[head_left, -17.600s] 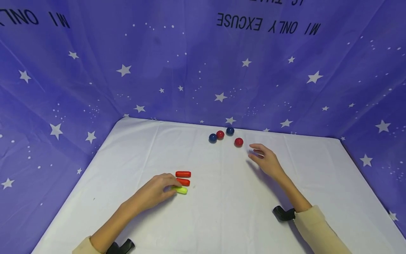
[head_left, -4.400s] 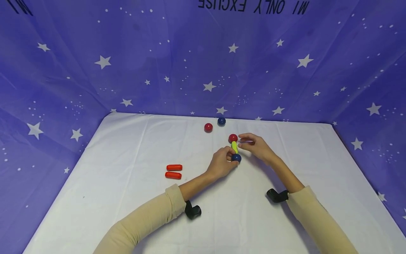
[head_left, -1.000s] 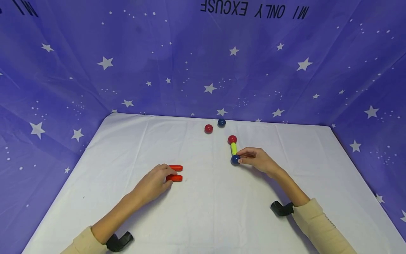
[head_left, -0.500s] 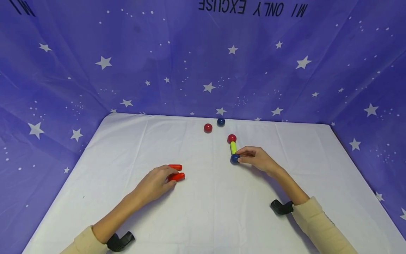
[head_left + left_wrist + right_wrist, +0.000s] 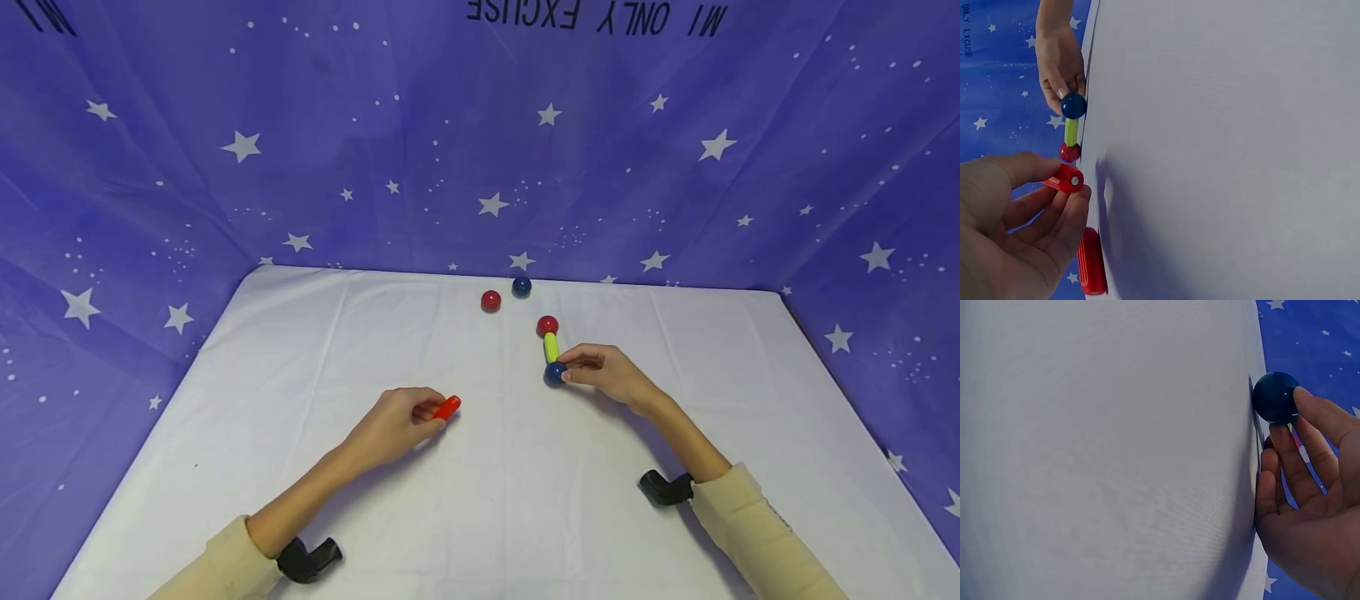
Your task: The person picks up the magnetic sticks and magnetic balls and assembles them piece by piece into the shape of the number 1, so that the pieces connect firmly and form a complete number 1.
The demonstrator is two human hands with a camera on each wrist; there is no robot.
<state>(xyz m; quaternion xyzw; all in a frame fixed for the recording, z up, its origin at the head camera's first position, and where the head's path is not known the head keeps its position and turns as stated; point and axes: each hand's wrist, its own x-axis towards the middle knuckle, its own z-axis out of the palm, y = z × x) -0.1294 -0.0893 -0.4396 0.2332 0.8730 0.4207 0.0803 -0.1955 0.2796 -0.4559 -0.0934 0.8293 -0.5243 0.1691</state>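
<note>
A red ridged rod (image 5: 448,408) leaves its twin (image 5: 1091,262), pinched in the left hand's (image 5: 393,427) fingers above the white-clothed tabletop (image 5: 495,508), apparently fresh building stock; the right hand (image 5: 611,377) pinches a glossy dark-blue ball (image 5: 554,374).

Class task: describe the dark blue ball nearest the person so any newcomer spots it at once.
On the white cloth-covered table, find the person's right hand. It pinches the glossy dark blue ball at the near end of a short yellow-green rod, opposite a glossy red ball. Unlike the loose dark blue ball near the far edge, it meets a rod.
</note>
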